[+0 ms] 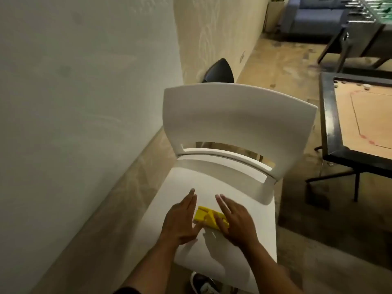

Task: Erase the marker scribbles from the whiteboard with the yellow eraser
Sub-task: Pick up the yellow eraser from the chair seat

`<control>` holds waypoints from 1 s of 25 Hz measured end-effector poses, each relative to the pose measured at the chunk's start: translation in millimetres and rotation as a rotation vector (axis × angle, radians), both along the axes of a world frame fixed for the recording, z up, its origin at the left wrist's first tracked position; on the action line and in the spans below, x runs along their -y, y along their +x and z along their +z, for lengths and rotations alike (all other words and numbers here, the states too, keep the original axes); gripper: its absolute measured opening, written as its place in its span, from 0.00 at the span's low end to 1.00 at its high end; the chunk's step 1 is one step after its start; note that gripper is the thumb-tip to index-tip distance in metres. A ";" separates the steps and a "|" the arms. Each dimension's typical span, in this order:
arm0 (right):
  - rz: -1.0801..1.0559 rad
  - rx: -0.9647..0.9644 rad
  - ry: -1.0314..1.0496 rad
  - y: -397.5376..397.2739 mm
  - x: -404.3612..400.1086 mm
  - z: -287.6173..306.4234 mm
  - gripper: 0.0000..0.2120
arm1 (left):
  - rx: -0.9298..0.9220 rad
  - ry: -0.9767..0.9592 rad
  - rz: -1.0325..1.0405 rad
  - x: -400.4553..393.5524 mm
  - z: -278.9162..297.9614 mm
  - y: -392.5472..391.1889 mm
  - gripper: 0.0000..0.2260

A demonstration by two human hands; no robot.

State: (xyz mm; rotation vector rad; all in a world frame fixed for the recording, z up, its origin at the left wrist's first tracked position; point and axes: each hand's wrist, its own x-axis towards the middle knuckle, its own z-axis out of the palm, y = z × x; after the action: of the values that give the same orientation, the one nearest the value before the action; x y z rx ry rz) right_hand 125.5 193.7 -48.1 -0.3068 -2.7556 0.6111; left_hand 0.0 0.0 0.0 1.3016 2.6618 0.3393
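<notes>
Whiteboard [233,209], a smooth glossy white sheet lying flat on the seat of a moulded plastic chair [237,115], shows no scribbles you can make out here. Your left hand [180,221] and right hand [235,221] lie flat, fingers straight, flanking and touching the yellow eraser [209,217] mid-board. It looks light, rigid, blocky; grip its long sides.

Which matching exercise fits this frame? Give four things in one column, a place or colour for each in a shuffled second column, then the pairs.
Things:
1. yellow eraser
2. left hand
3. carrom board
4. shoe

Places or colours:
A. on the floor beneath the white chair seat's front edge
B. between both hands on the seat
C. tan surface, black frame, far right
D. flat beside the eraser, wall side

Pairs: 1-B, 2-D, 3-C, 4-A
</notes>
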 end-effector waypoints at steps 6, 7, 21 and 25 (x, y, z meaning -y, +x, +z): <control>0.056 0.110 -0.016 26.9 5.1 -50.4 0.33 | 0.148 -0.133 -0.073 -20.5 -43.6 10.5 0.40; 0.039 0.109 -0.019 24.2 5.3 -52.9 0.32 | 0.139 -0.166 -0.088 -24.9 -48.3 8.1 0.39; 0.204 -0.013 0.084 -29.4 40.7 1.7 0.35 | -0.149 -0.077 -0.100 27.7 -2.6 -17.2 0.39; 0.290 -0.154 0.148 -82.1 74.3 59.6 0.36 | -0.330 0.006 0.026 77.7 64.7 -38.1 0.35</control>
State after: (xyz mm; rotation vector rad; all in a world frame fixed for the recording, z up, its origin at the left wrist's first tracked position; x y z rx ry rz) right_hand 43.4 119.4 11.5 0.1703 -2.6948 0.4716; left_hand -38.1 -77.7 64.7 1.4361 2.9484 0.1453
